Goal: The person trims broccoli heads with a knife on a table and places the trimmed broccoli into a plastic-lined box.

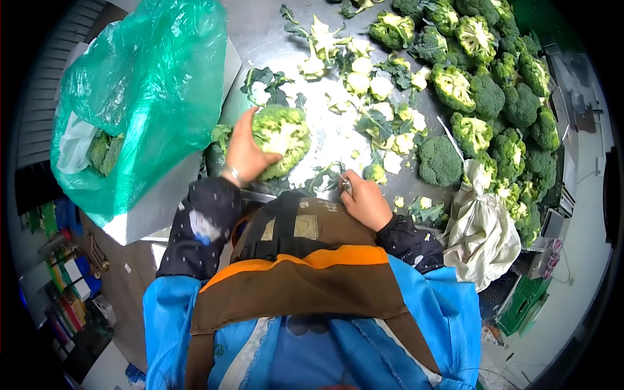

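Note:
My left hand (246,155) grips a broccoli head (281,138) from its left side, the pale cut underside facing up. It is held over the near edge of the metal table (260,26). My right hand (365,203) is closed at the table edge, right of the broccoli and apart from it. A small metal tool (348,186) shows between its fingers; most of it is hidden, so its kind is unclear. Cut stem pieces (358,82) and leaf trimmings (375,123) lie scattered beyond both hands.
Many broccoli heads (476,38) are piled on the right side of the table. A lone head (439,160) sits at the pile's near-left edge. A white sack (480,227) hangs at the right front. On the left, a green plastic bag (153,97) lines a box holding broccoli (106,153).

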A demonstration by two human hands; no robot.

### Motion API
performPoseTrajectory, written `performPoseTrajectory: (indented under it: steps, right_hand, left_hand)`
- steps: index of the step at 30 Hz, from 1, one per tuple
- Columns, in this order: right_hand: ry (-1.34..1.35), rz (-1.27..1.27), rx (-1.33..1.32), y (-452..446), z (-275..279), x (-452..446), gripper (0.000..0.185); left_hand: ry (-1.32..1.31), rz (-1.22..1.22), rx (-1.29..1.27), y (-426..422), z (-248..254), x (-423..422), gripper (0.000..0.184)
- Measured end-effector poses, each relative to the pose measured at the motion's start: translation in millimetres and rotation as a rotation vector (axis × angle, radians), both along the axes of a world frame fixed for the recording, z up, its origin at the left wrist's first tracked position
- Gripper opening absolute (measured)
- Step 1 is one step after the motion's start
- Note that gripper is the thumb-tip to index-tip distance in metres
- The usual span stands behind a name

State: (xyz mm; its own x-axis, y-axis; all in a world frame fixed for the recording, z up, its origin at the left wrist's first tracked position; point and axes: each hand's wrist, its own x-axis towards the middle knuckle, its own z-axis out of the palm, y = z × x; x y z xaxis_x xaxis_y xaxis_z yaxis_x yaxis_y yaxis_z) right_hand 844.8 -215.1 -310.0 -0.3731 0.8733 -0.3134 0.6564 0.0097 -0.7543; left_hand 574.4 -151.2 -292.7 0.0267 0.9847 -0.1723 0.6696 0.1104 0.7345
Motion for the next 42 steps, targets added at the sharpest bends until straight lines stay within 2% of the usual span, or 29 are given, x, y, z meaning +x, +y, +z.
performPoseTrajectory:
  steps: [1, 4, 7, 11, 13, 16, 19, 23, 25, 26, 28, 29, 30, 32, 35, 39, 40, 42]
  right_hand:
    - [-0.042, 0.033, 0.024, 4, 7, -2, 0.028]
    - [-0.079, 0.062, 0.123, -2, 11, -6, 0.027]
    - [-0.13, 0.093, 0.07, -2, 17, -7, 0.024]
    - [-0.293, 0.16, 0.082, 5, 27, -17, 0.016]
    - [-0.27, 0.168, 0.218, 16, 10, -20, 0.017]
    - [-0.335, 0.122, 0.204, 5, 20, -28, 0.017]
    - [-0.365, 0.048, 0.302, -2, 7, -35, 0.015]
    - [-0.438, 0.138, 0.341, -9, 14, -26, 0.012]
    - [-0.384, 0.165, 0.425, -3, 16, -14, 0.011]
    - [-0.338, 0.15, 0.488, 0, 20, -12, 0.01]
    - [-0.428, 0.091, 0.52, -5, 1, -22, 0.01]
    - [-0.407, 0.022, 0.453, -10, -5, -28, 0.021]
    - [-0.404, -0.005, 0.498, -13, -12, -33, 0.036]
    - [-0.402, -0.036, 0.541, -18, -21, -32, 0.045]
    - [-0.416, 0.041, 0.589, -18, -14, -32, 0.038]
    - [-0.516, 0.144, 0.503, -10, 13, -12, 0.024]
    - [-0.437, 0.055, 0.553, -6, 0, -16, 0.022]
    - [-0.369, -0.139, 0.296, -7, -23, -44, 0.023]
  left_hand:
    - [0.056, -0.015, 0.124, -7, 0, 7, 0.094]
    - [0.061, 0.025, 0.12, -26, -2, 23, 0.098]
    - [0.136, 0.048, 0.133, -30, -1, 32, 0.096]
    - [0.27, -0.027, 0.279, -34, 0, 46, 0.091]
    - [0.207, 0.009, 0.191, -32, 2, 42, 0.09]
    - [0.166, 0.051, 0.172, -33, -1, 39, 0.09]
    - [0.136, 0.135, 0.135, -37, -2, 42, 0.09]
    - [0.126, 0.065, 0.181, -41, -5, 40, 0.088]
    - [0.151, -0.01, 0.223, -42, -4, 46, 0.087]
    - [0.125, 0.036, 0.194, -45, -5, 47, 0.087]
    - [0.062, 0.143, 0.162, -45, -13, 46, 0.087]
    - [0.019, 0.151, 0.177, -45, -17, 42, 0.088]
    - [-0.004, 0.177, 0.168, -43, -16, 44, 0.087]
    - [-0.035, 0.22, 0.133, -46, -16, 44, 0.087]
    - [-0.007, 0.258, 0.088, -49, -13, 48, 0.088]
    - [0.033, 0.276, 0.129, -45, -20, 48, 0.087]
    - [0.041, 0.287, 0.132, -45, -20, 50, 0.087]
    - [-0.025, 0.352, 0.141, -38, -25, 52, 0.088]
